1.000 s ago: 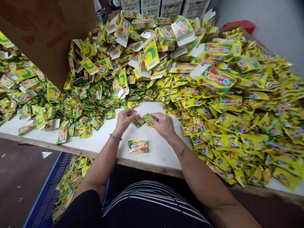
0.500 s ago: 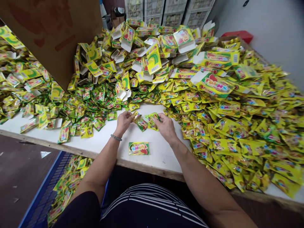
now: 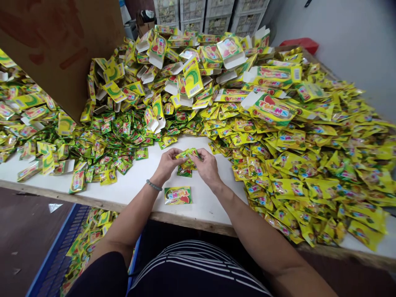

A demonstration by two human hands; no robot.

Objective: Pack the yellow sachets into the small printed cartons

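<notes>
My left hand [image 3: 170, 163] and my right hand [image 3: 206, 166] meet over the white table [image 3: 142, 175], fingers closed on small candy packets [image 3: 188, 153] of yellow and green. The packets lie together between my fingertips, some partly hidden by them. Just beneath, a green packet [image 3: 185, 172] shows below the held ones; whether it is gripped too I cannot tell. Nearer to me a flat yellow and green printed box [image 3: 177, 195] lies on the table, touched by neither hand.
Open printed boxes [image 3: 229, 51] heap up at the back. Yellow packets [image 3: 293, 165] pile on the right, small green packets [image 3: 123, 128] on the left. A cardboard sheet [image 3: 62, 49] stands at left. Below the table edge sits a blue crate [image 3: 58, 243] holding boxes. White crates [image 3: 192, 16] stand behind.
My hands have come together, bringing the packets that were held apart into one bunch. The whole view has shifted slightly.
</notes>
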